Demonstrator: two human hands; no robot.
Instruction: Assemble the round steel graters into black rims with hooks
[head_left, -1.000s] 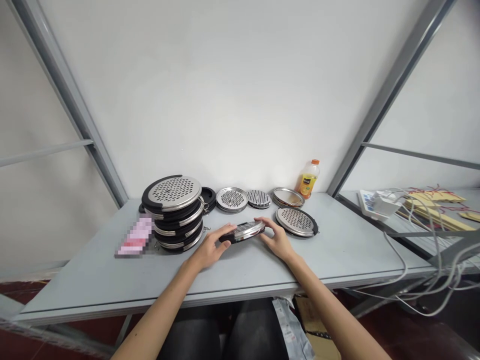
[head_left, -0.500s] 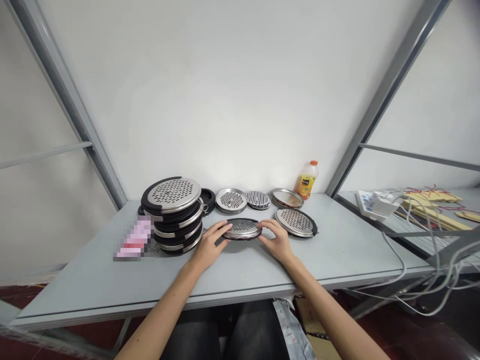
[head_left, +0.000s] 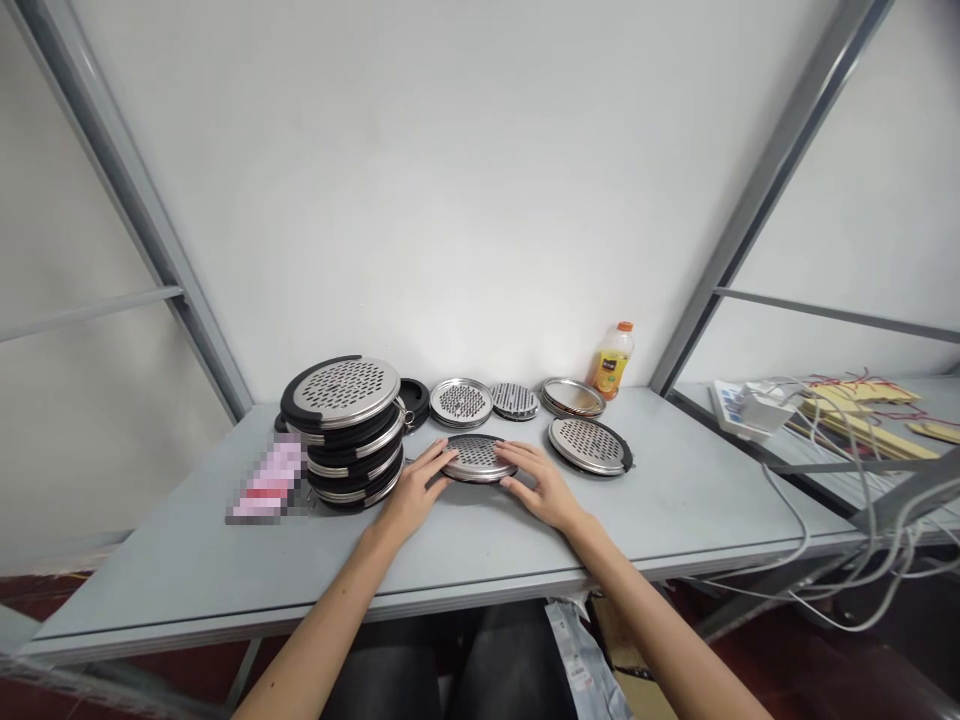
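A round metal grater with rows of holes and a dark band along its far edge is between my two hands, just above or on the tabletop. My left hand grips its left rim, fingers over the top and thumb at the front. On the other side, my right hand lays its fingers over the right rim with the thumb at the front edge. Close to my right hand lies another round grater with a black edge strip. A tall stack of black-edged graters stands left of my left hand.
Along the wall sit grating discs, a slotted disc, plain metal rings or plates and black rings. A juice bottle stands behind them. A blurred pink item lies left; cables and a power strip are right.
The grater has shifted slightly left and its top face tips more into view. My right hand has moved left, its fingers reaching further over the top.
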